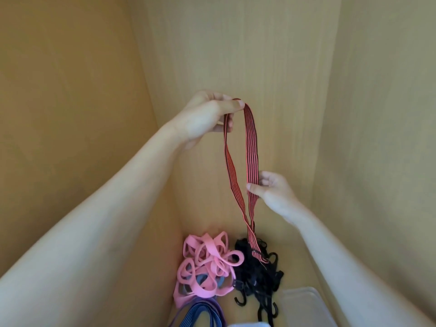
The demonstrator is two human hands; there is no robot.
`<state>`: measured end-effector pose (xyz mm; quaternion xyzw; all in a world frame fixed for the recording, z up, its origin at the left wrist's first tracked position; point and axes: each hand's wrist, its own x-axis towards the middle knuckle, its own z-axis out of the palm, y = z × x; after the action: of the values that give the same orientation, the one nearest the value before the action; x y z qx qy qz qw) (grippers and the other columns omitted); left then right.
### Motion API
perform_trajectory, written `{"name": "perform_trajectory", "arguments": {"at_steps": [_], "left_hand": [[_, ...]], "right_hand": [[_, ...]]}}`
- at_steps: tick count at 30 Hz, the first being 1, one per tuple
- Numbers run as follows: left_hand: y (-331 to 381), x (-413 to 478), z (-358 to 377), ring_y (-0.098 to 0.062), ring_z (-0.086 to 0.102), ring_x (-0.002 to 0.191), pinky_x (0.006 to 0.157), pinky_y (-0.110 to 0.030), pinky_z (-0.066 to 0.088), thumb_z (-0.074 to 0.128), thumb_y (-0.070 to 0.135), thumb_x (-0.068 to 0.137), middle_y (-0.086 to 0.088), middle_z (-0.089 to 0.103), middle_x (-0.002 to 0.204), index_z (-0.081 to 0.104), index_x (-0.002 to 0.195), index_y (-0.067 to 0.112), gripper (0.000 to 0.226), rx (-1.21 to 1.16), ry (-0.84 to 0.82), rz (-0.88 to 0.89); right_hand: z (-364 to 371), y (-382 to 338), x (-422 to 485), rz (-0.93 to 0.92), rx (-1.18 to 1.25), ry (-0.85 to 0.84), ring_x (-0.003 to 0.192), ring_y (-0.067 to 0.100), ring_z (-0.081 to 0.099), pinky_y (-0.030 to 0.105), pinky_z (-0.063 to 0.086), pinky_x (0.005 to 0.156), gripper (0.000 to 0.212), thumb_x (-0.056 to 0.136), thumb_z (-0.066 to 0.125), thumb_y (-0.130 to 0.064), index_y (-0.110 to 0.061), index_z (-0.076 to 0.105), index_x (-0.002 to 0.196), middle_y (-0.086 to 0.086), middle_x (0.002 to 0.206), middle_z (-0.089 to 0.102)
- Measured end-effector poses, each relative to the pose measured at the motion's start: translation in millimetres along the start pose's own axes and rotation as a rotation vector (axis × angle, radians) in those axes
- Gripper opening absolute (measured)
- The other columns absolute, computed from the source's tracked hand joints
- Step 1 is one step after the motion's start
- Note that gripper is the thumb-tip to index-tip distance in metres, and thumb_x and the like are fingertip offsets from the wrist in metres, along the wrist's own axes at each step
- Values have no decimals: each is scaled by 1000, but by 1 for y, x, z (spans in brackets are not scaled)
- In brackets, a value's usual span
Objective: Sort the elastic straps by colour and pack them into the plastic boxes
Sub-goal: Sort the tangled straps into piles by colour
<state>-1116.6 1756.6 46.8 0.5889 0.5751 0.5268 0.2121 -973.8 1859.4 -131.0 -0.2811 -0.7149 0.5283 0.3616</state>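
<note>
Closest in, at the bottom edge, lay a clear plastic box (304, 300) with nothing visible inside the part that showed. Left of it sat a bundle of blue straps (195, 315) with a purple strap (215, 308) curving round them. Just beyond came a heap of pink straps (207, 263), touching a tangle of black straps (259, 277) with hooks.

Higher up, the right hand (271, 192) pinched one run of a red-and-black striped strap (251, 142) between thumb and fingers. Farthest and highest, the left hand (205, 116) pinched the strap's top fold between thumb and forefinger, the other fingers curled beneath. The strap hung doubled between the two hands, and its lower end rested on the black tangle. Behind everything stood a pale wooden wall (259, 43).

The job looked to be in its early part. The colours already lay in rough groups, which suggested some sorting was done, but the striped strap had no pile of its own in view. Nothing appeared packed, so boxing every colour probably remained.
</note>
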Motion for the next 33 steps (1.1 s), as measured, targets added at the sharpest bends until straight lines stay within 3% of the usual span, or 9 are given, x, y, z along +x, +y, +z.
{"name": "perform_trajectory", "arguments": {"at_steps": [7,10,13,16,24,27,29,31,33], "left_hand": [[-5,3,-4,-18,59,71,74,-26,54,67,21,93,2,56,72,67,103,7,18,-43,-26,-20],[-9,3,-6,-18,59,71,79,-32,56,64,20,92,0,56,75,68,102,3,20,-65,-78,-52],[-11,3,-7,-18,60,72,89,-41,55,60,16,88,-2,61,74,68,101,-2,23,-58,-120,-81],[-8,3,-7,-18,61,74,90,-38,55,59,10,92,-5,61,74,72,101,2,18,-22,-143,-85],[-2,3,-7,-17,60,74,84,-33,56,59,9,94,-5,60,75,68,111,-8,26,4,-131,-73],[0,0,-5,-18,60,73,89,-40,57,61,12,90,-5,61,79,69,100,0,17,-57,-137,-58],[0,-1,-1,-18,60,72,88,-43,58,60,11,92,-3,62,77,65,102,-2,17,-97,-117,-48],[-1,-1,4,-20,60,71,84,-41,61,58,8,96,-6,58,76,64,107,-4,17,-132,-79,-47],[-2,-2,8,-21,60,72,79,-39,61,57,6,97,-9,54,78,64,107,-4,16,-167,-46,-54]], "right_hand": [[-3,36,-13,87,30,-148,90,12,74,24,50,83,8,96,66,-16,-12,71,100,1,94,78],[-3,45,-16,106,70,-158,84,15,74,13,50,72,12,98,62,-14,-11,73,101,4,92,78],[-4,51,-16,121,98,-155,84,17,73,14,51,73,15,100,60,-13,-10,74,102,6,93,77],[-6,51,-16,124,118,-155,83,14,72,12,50,69,18,101,57,-15,-12,75,101,5,92,77],[-5,48,-12,65,160,-97,78,20,72,21,52,78,19,102,55,-11,-7,73,99,8,85,73],[-2,48,-11,49,180,-90,70,13,67,10,49,66,17,101,56,-9,-8,72,97,2,77,69],[-1,49,-12,42,189,-124,68,8,63,15,50,71,10,97,63,-15,-9,70,102,-7,73,68],[-1,50,-13,32,195,-179,81,5,67,23,48,85,38,84,76,-39,-13,68,111,-11,85,73],[2,51,-15,61,162,-201,110,5,66,33,47,101,83,63,85,-61,-15,61,128,-9,116,73]]}}
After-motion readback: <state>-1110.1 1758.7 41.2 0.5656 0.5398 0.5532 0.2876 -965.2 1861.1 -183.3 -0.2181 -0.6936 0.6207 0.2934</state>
